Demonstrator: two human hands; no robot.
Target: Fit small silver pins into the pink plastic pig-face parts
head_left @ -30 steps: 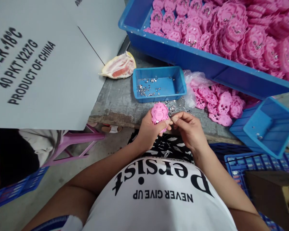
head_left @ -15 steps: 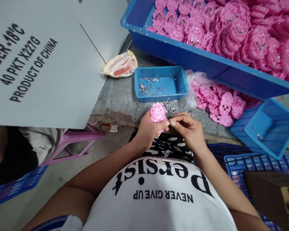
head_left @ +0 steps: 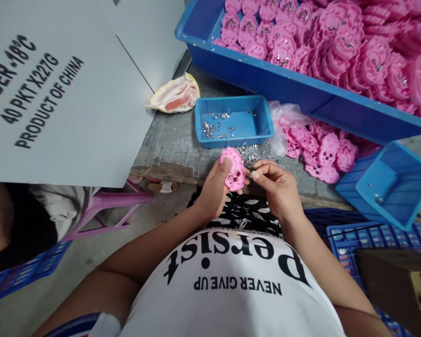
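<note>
My left hand (head_left: 215, 187) is closed on a pink plastic part (head_left: 234, 169) with several holes, held just above the near edge of the grey bench (head_left: 171, 150). My right hand (head_left: 279, 187) sits right beside it, with thumb and fingers pinched together close to the part's right side; what they pinch is too small to make out. Small silver metal pieces (head_left: 250, 157) lie scattered on the bench just beyond both hands. A small blue tray (head_left: 233, 120) holding more silver pieces stands behind them.
A large blue bin (head_left: 301, 89) heaped with pink parts fills the top right. Loose pink parts (head_left: 319, 150) and a plastic bag lie below it. A tilted blue tray (head_left: 389, 185) is at right, a white printed carton (head_left: 56, 93) at left, fruit peel (head_left: 175, 96) beside it.
My left hand has turned the pink part over, so its holed side now faces up instead of its smooth face. My right hand stays pinched beside it.
</note>
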